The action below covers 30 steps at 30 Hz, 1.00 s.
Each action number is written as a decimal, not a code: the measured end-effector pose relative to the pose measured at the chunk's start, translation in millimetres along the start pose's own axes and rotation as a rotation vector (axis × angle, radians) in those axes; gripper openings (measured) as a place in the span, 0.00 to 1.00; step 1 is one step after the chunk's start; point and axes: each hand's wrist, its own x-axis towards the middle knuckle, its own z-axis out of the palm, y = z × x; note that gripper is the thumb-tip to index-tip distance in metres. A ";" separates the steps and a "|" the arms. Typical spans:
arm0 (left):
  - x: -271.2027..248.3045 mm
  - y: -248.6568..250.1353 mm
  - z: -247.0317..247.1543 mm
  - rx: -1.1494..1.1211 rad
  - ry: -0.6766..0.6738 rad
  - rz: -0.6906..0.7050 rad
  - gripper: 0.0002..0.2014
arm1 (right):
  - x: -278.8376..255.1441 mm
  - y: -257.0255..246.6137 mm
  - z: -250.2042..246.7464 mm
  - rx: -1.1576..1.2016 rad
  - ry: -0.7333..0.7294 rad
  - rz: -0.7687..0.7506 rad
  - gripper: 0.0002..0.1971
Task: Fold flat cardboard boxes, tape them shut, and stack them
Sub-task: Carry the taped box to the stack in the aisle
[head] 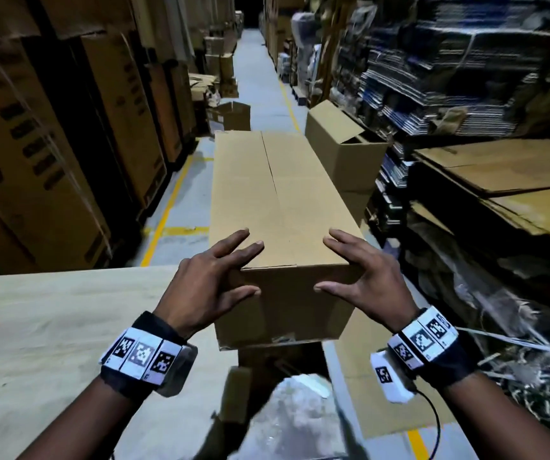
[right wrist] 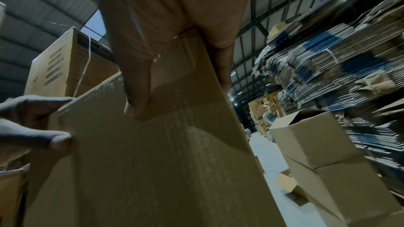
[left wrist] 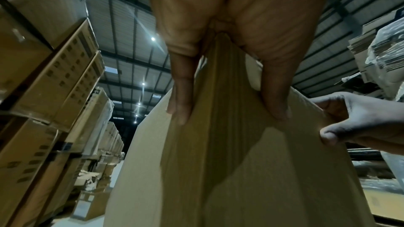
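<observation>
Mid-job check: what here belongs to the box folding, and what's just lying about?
In the job:
long cardboard box, held at its near end
left hand
right hand
open box behind

Lying about:
flat cardboard sheets
strapped cartons
plastic wrap

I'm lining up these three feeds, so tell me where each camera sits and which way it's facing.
Head: worn on the head, looking forward and down an aisle at the box; both forearms, left hand and right hand on its near corners.
Left wrist: under the left palm, looking up along the fingers at the box and roof; the right hand shows at right.
Right wrist: under the right palm, looking up along the fingers at the box and the open box; the left hand shows at left.
Shared: all three see the box; each wrist view catches the other hand.
</observation>
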 end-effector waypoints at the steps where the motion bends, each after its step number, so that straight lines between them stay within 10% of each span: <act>1: 11.0 19.0 9.6 -0.011 0.004 -0.004 0.35 | -4.4 11.1 -21.5 -0.003 0.003 0.006 0.39; 12: 154.4 111.5 105.7 -0.035 0.047 0.023 0.34 | 21.3 147.5 -162.1 -0.061 0.037 -0.042 0.38; 30: 454.3 158.5 176.1 0.012 0.260 0.051 0.30 | 230.7 361.7 -316.0 -0.116 0.132 -0.257 0.36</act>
